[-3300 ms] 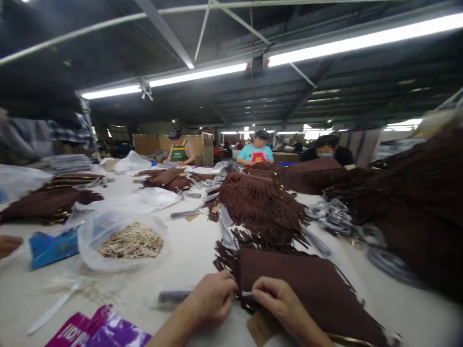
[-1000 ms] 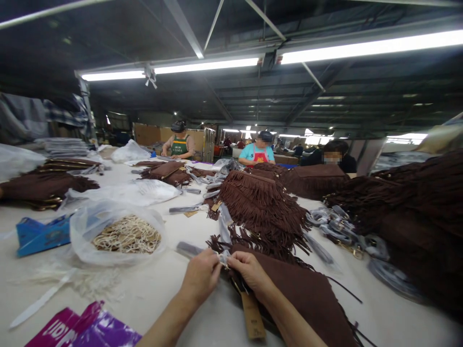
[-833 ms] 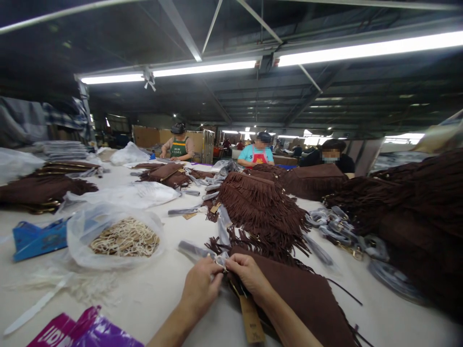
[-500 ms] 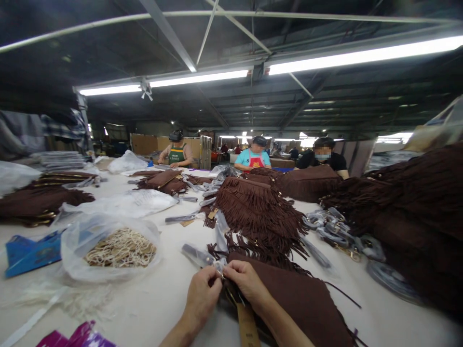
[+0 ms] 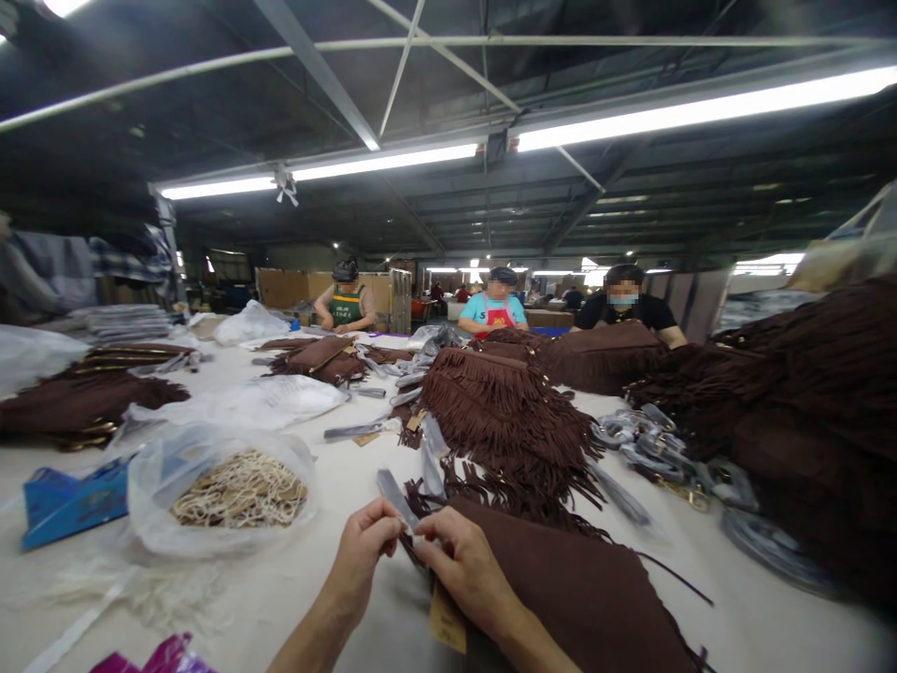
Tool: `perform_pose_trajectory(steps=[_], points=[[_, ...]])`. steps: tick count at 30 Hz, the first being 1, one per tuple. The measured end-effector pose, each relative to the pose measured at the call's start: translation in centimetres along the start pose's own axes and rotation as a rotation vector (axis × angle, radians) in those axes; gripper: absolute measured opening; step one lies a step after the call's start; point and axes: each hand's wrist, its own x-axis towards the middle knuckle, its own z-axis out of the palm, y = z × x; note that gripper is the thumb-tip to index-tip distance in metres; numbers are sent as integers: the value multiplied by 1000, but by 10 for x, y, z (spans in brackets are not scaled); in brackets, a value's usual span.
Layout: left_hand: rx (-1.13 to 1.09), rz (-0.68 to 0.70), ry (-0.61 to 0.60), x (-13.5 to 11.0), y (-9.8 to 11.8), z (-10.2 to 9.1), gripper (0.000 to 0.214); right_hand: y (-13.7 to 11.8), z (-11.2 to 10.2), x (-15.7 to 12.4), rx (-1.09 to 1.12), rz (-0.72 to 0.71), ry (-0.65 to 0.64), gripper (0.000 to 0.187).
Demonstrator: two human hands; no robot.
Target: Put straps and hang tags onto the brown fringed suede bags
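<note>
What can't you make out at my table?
Head view:
What lies between left hand and right hand: tiny, and they partly cover it.
Print on cardboard tag: too small.
Front brown piece: right forearm and bottom edge hide its near end.
Purple plastic: cut by bottom edge.

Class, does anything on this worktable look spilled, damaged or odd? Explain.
Loose pale strands lie scattered on the tabletop, nearer than the open plastic bag. They look odd because the bag's pale strings sit heaped inside; whether they spilled from it, I cannot tell. No damage stands out on the brown item by the right hand.
</note>
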Motion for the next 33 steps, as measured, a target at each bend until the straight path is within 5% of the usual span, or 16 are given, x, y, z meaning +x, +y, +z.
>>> perform_pose_trajectory(steps=[8, 19, 33], points=[[58, -89, -106, 1, -6, 3, 21, 21, 4, 6, 218, 203, -33, 18], [351, 125, -135, 0, -20, 7, 19, 19, 4, 3, 118, 182, -13, 21], [314, 59, -188, 2, -23, 4, 30, 24, 0, 2, 89, 137, -57, 18]])
